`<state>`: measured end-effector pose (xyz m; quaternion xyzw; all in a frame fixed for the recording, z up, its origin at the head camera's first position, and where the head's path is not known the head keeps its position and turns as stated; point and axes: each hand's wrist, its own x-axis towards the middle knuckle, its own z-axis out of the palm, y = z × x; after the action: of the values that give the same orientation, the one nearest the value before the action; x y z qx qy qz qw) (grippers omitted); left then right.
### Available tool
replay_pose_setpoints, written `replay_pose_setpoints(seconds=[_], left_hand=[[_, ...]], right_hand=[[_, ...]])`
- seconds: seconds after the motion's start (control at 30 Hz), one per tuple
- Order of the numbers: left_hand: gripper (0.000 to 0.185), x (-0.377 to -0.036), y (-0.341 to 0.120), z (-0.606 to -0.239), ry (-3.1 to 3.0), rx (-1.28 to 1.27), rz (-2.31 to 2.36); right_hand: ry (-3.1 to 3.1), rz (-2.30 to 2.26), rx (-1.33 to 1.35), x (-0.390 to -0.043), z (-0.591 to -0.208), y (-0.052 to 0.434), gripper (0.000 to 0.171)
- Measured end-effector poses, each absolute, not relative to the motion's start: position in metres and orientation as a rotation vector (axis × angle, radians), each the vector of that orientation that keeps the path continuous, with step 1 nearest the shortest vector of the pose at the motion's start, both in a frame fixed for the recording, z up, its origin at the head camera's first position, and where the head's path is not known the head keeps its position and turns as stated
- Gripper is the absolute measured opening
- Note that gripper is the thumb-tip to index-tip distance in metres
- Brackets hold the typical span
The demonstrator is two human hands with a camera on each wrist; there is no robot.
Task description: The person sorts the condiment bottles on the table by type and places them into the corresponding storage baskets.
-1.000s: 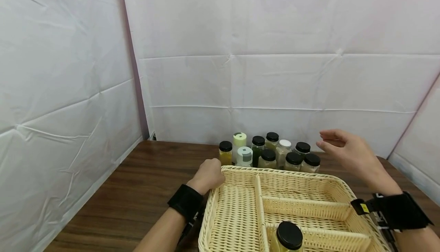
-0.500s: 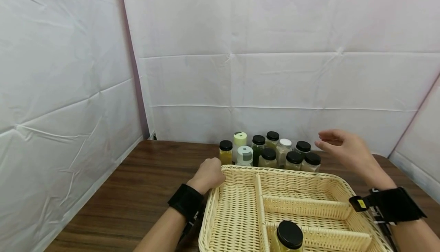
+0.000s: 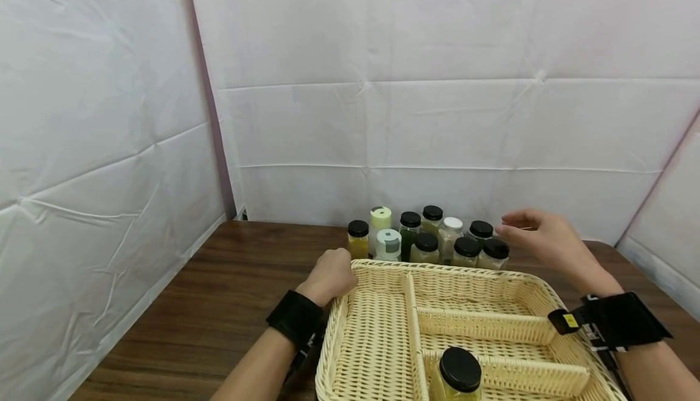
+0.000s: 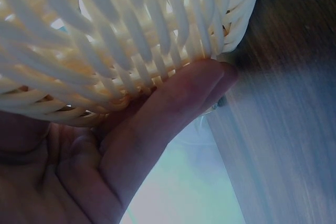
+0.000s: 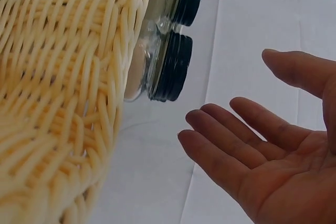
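Right hand (image 3: 538, 238) spread, fingers loose, holding nothing — hovers just right of jar cluster (image 3: 432, 240) at back of counter (image 3: 219, 291). Nearest jar: black-lidded jar (image 3: 494, 254) at cluster's right end, lying left of and slightly below fingertips, upright, axis vertical. Right hand far nearer than left. Left hand (image 3: 330, 276) curled on far-left corner of wicker basket (image 3: 377, 340), thumb pressed under rim. Jar cluster stands just behind basket's far edge.
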<state>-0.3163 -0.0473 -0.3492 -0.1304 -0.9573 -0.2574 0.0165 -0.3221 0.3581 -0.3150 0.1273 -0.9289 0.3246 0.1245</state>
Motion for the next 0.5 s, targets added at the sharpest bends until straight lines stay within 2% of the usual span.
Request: replay_pose_setpoints(seconds=[0.13, 0.4, 0.5], left_hand=[[0.044, -0.315, -0.048, -0.349, -2.975, -0.406, -0.803], [0.048, -0.314, -0.051, -0.349, -2.925, -0.479, -0.865], [0.049, -0.311, -0.051, -0.347, -2.934, -0.475, -0.866]], right_hand=[[-2.7, 0.916, 0.372, -0.347, -0.337, 0.378, 0.061], [-2.739, 0.956, 0.435, -0.342, -0.335, 0.372, 0.064], [-2.751, 0.894, 0.367, -0.373, -0.362, 0.394, 0.068]])
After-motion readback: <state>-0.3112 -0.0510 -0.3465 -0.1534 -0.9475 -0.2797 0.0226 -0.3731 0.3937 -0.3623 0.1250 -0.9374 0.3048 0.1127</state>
